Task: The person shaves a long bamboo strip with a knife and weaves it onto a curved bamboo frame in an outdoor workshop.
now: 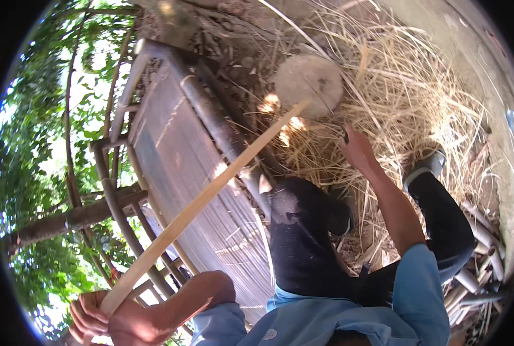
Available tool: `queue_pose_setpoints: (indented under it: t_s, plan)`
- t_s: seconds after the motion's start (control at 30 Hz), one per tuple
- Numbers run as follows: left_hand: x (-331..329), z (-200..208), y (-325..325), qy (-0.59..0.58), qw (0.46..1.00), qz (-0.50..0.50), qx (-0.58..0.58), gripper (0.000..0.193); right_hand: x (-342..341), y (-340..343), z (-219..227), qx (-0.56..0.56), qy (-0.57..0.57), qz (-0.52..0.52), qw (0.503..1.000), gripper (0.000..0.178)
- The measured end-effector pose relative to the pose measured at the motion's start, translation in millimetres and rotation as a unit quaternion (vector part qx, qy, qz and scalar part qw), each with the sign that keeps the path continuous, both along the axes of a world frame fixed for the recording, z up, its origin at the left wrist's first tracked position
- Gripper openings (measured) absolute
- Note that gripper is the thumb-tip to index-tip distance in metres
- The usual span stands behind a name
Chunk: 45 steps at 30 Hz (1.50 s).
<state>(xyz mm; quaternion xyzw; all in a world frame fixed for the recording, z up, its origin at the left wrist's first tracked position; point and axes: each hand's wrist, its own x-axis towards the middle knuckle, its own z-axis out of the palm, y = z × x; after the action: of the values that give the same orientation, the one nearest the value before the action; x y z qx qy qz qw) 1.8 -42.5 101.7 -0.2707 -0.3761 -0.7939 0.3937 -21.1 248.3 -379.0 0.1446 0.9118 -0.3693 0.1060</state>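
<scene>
Our left hand (110,320) grips near end of long pale strip (205,199); strip passes above slatted bench (173,150), far end over round block (309,81), contact unclear. Our right hand (359,151) clasps dark-handled tool (345,136) beside block. We see straw-like strands (407,92) heaped mostly right of block.

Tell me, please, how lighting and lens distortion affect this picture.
In the head view, the leaves are backlit, with glaring white gaps; also in the head view, bright sun patches lie beside the round block; the head view's pale strip in the left hand has clear edges, while fisheye distortion shows toward the black rim.
</scene>
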Motion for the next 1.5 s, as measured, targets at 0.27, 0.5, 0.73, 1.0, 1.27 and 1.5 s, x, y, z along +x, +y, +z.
queue_pose_setpoints:
  t_s: [0.27,0.5,0.73,1.0,1.27,1.5]
  plan:
    - [6.7,-18.7,3.5,0.029,0.99,-0.109,-0.083,0.037,52.8,-83.6,243.3,-0.061,0.281,0.133,0.948,0.016]
    - [16.7,-25.1,13.9,0.029,0.992,-0.122,-0.032,0.033,85.8,-94.5,279.5,-0.084,0.325,0.167,0.927,0.024]
    - [3.7,-14.9,-7.4,0.035,0.994,-0.096,-0.043,0.036,48.3,-80.7,178.4,-0.047,0.295,0.084,0.951,0.016]
    - [-17.5,1.1,-28.0,0.01,0.998,-0.057,-0.036,0.027,33.1,-34.3,29.7,0.019,0.17,0.033,0.985,0.022]
    - [-79.2,18.1,-42.8,0.003,0.995,-0.003,-0.096,0.024,40.1,38.4,-37.0,0.007,0.034,-0.056,0.998,0.032]
    - [-157.6,-162.5,158.4,-0.208,0.897,0.088,-0.38,0.036,29.0,64.3,50.3,0.072,0.179,-0.17,0.966,0.03]
